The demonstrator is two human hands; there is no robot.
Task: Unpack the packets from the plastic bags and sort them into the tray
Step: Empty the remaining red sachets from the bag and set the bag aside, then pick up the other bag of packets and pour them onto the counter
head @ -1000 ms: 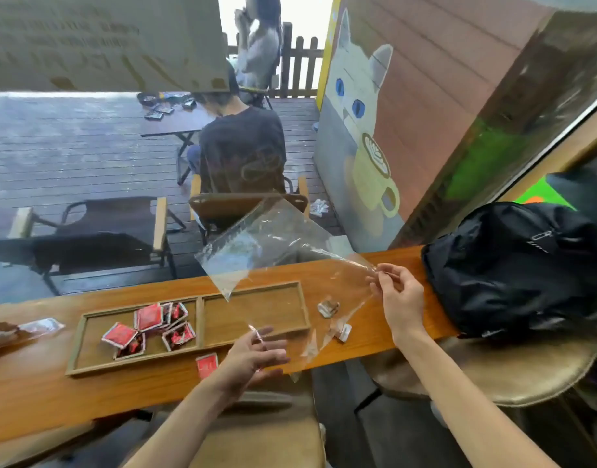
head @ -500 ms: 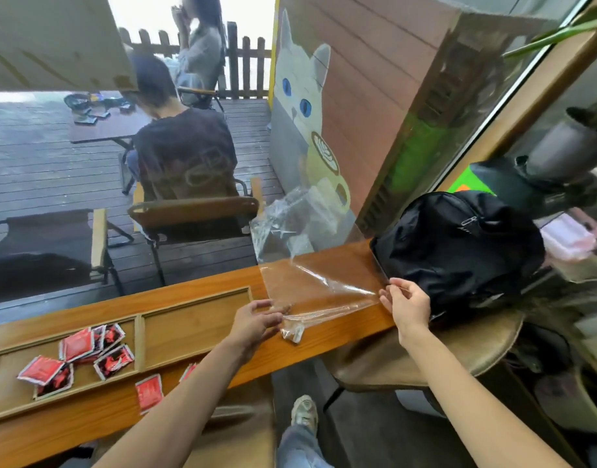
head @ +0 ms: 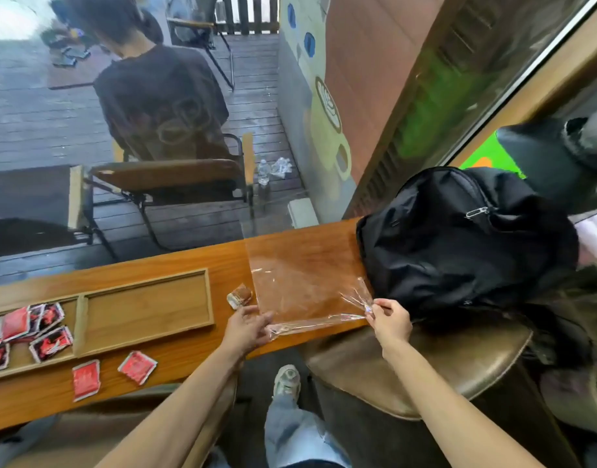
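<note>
A clear plastic bag [head: 300,282] lies flat on the wooden counter [head: 189,346]. My left hand [head: 248,327] rests on its near left corner, and my right hand [head: 390,320] pinches its near right corner. A brown packet [head: 240,295] lies just left of the bag. The wooden tray [head: 145,304] sits at the left; its left compartment holds several red packets [head: 37,327], its right compartment is bare. Two red packets [head: 86,380] [head: 137,366] lie on the counter in front of the tray.
A black backpack [head: 459,238] stands on the counter right of the bag, touching its edge. A brown stool [head: 418,363] is below my right hand. Beyond the window a person sits on a chair on the deck.
The bag was held up in the air and has been lowered and spread flat on the counter beside the backpack. My view has swung down and to the right.
</note>
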